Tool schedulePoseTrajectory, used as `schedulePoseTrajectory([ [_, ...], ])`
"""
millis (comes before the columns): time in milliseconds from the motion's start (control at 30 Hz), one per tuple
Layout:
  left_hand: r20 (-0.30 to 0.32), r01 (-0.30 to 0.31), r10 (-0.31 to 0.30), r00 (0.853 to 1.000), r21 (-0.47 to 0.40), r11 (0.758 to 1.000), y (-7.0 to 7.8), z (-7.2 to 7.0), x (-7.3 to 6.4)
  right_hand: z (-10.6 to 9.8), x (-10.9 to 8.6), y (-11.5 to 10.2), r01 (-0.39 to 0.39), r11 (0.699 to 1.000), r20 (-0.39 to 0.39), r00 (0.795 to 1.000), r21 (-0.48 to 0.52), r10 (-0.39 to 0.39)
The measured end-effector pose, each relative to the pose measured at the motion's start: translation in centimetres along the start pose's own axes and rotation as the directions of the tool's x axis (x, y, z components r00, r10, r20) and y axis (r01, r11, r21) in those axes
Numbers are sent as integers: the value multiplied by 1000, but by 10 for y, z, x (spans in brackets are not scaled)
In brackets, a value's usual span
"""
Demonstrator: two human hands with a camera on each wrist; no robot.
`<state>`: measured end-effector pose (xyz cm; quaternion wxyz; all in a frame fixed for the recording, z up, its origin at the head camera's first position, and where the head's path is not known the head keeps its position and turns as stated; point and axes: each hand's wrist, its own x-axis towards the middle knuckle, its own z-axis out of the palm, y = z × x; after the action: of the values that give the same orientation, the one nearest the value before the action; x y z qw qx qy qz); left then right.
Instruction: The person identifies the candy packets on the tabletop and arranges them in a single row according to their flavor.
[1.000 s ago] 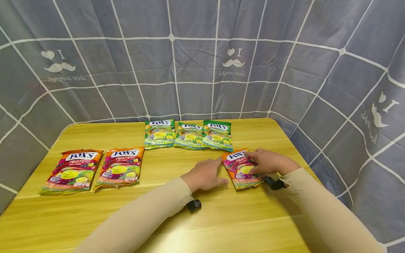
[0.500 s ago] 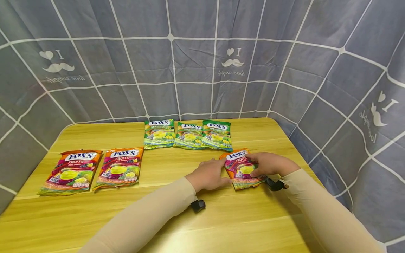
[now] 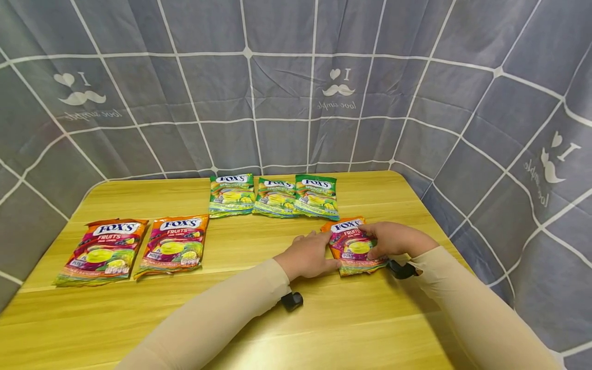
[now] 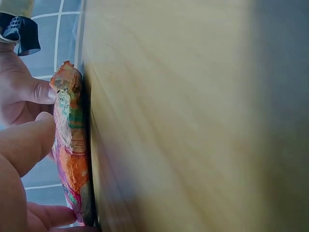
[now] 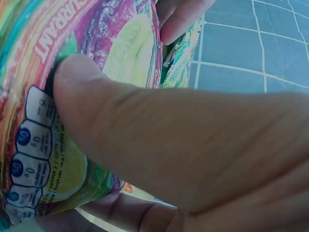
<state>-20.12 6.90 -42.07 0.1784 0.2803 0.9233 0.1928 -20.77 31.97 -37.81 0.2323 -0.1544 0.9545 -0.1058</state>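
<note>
An orange and purple Fox's Fruits candy bag [image 3: 350, 246] lies flat on the right part of the table. My right hand [image 3: 399, 239] grips its right side, and in the right wrist view the thumb [image 5: 111, 113] presses on the printed front while other fingers show beyond its edge. On the opposite side, my left hand [image 3: 307, 255] touches the bag's left edge with extended fingers. The left wrist view shows that candy bag [image 4: 72, 140] edge-on, low over the wood, with fingertips of both hands against it.
Two more Fruits bags, one [image 3: 104, 252] outermost and one [image 3: 176, 244] beside it, lie at the left. Along the back are three green Spring Tea bags [image 3: 232, 195], two of them overlapping. A grey gridded curtain [image 3: 282, 92] surrounds the wooden table [image 3: 152, 313].
My left hand has moved slightly right, its fingers now against the bag's left edge. The bag has turned a little more upright under the right hand's grip. The other bags stay put.
</note>
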Motion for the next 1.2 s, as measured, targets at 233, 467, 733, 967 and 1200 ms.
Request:
schedulePoseTrajectory([
  [233,12,1,-1,1000,-29,1000,3,-1,0,-1,1,-2,-16,1000,15,1000,-9,17],
  [467,5,-11,11,1000,-59,998,7,-1,0,-1,1,-3,-23,1000,21,1000,-11,23],
  [733,-30,-28,25,999,-116,993,8,0,2,-2,0,-5,-17,1000,17,1000,17,16],
  [967,-67,-27,11,998,-231,973,3,-4,-2,-3,0,-13,6,1000,-12,1000,22,-5],
  [1200,-92,-12,-18,996,-309,951,-3,-12,-8,-5,2,-26,18,999,-61,998,42,-15],
])
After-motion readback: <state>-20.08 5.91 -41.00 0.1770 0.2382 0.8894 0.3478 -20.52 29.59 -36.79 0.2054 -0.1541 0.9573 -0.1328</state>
